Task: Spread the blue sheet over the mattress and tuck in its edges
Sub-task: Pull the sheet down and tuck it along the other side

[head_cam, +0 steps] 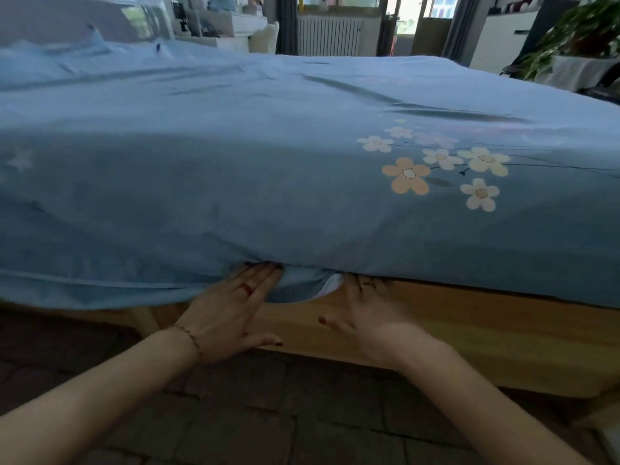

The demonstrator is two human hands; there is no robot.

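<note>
Blue sheet [268, 146] is draped over the mattress, its near edge hanging at the wooden bed frame [469, 317]. Left hand [231, 313] and right hand [369, 317] are laid flat, fingers straight, fingertips pushed under the sheet edge.

Your fingertips on both the left hand [231, 310] and right hand [369, 313] vanish under the blue sheet [268, 156]. The sheet hides the mattress. Far shelves [221, 18] blur.
</note>
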